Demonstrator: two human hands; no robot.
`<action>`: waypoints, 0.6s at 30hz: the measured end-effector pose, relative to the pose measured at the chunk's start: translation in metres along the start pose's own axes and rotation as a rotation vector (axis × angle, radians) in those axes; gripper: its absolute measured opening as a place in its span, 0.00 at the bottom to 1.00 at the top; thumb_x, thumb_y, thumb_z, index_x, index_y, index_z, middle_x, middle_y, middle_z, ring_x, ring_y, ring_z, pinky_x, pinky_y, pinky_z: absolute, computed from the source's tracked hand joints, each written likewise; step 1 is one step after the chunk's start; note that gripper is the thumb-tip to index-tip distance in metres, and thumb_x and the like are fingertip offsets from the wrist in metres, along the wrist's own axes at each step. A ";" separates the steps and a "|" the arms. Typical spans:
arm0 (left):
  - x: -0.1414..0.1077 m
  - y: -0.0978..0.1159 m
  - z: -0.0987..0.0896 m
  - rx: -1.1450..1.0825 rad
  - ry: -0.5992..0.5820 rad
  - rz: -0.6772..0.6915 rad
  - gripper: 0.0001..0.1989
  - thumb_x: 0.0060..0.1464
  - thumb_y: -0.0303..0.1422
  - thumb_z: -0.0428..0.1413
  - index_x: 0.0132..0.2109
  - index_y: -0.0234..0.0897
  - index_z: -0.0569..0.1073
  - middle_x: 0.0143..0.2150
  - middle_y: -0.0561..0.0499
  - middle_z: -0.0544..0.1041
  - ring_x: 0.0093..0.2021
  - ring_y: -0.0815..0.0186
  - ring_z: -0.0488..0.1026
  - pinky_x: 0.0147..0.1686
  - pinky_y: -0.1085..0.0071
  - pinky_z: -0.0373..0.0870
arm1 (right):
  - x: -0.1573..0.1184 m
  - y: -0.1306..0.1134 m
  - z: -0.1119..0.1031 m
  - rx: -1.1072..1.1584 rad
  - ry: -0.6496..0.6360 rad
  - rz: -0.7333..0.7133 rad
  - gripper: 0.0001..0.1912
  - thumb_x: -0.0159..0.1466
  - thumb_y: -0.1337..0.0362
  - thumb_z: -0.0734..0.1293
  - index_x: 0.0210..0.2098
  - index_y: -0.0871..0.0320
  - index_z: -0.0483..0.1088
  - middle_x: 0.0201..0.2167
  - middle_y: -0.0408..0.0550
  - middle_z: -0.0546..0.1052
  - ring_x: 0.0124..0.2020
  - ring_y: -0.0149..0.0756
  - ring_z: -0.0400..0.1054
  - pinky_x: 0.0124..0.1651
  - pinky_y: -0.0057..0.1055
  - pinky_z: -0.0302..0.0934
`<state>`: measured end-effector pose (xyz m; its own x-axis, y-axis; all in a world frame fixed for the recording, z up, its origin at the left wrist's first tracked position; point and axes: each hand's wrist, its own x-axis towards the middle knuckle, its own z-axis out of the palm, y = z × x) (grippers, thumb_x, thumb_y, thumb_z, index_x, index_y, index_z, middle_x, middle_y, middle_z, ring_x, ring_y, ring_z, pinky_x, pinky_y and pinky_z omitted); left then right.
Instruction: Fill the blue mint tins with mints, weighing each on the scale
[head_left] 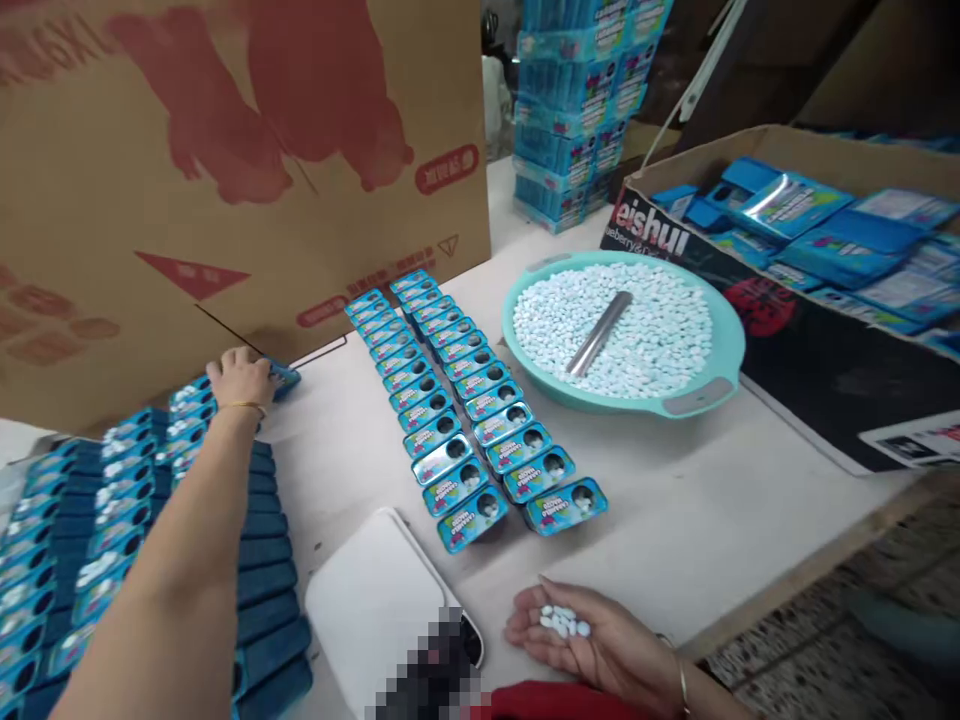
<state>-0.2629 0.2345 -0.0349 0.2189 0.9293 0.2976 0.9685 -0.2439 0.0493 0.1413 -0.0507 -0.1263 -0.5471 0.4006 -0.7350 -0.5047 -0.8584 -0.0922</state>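
My left hand (240,380) reaches to the back of the rows on the left, its fingers wrapped over a small blue candy box (285,380) lying tilted by the big carton. My right hand (604,640) is palm up near the table's front edge, cupped around several pale candies (564,622). Ahead of it, two rows of blue candy boxes (465,485) stand with their round holes facing up; pale candies show in the nearer ones. More box rows (262,580) stand under my left arm, some topped with pale candies.
A turquoise basin (701,390) full of pale candies holds a metal tube (600,333). A white scale (382,590) lies in front. Behind stand a large brown carton (300,240) and stacked blue packs (570,110). An open carton (795,390) of blue packages is on the right.
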 end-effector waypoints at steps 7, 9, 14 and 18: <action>-0.093 0.082 -0.078 0.291 -0.281 -0.035 0.16 0.57 0.42 0.50 0.28 0.34 0.66 0.34 0.49 0.67 0.30 0.64 0.68 0.32 0.66 0.65 | -0.010 0.003 -0.003 -0.041 0.003 0.022 0.13 0.62 0.62 0.66 0.38 0.69 0.72 0.38 0.60 0.79 0.42 0.41 0.75 0.49 0.31 0.66; -0.134 0.124 -0.098 0.272 -0.380 0.030 0.17 0.57 0.46 0.49 0.29 0.37 0.67 0.36 0.49 0.68 0.30 0.64 0.69 0.27 0.69 0.62 | -0.012 0.006 -0.003 -0.039 -0.011 0.038 0.13 0.62 0.63 0.66 0.39 0.69 0.72 0.38 0.61 0.79 0.42 0.40 0.75 0.50 0.32 0.65; -0.202 0.204 -0.101 0.198 -0.522 0.079 0.12 0.57 0.39 0.51 0.29 0.38 0.70 0.32 0.49 0.71 0.25 0.67 0.68 0.23 0.71 0.58 | -0.023 0.014 -0.002 -0.037 -0.040 0.057 0.12 0.62 0.65 0.66 0.40 0.69 0.71 0.38 0.61 0.79 0.42 0.38 0.75 0.50 0.29 0.66; -0.214 0.218 -0.097 0.236 -0.516 0.062 0.09 0.56 0.36 0.53 0.31 0.36 0.70 0.33 0.47 0.72 0.28 0.63 0.70 0.27 0.69 0.62 | -0.035 0.018 -0.002 -0.035 -0.084 0.042 0.11 0.63 0.66 0.64 0.41 0.70 0.71 0.39 0.61 0.78 0.43 0.38 0.75 0.50 0.29 0.66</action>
<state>-0.1104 -0.0448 0.0045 0.2482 0.9448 -0.2140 0.9393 -0.2887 -0.1852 0.1530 -0.0811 -0.1034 -0.6219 0.3882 -0.6801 -0.4575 -0.8850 -0.0868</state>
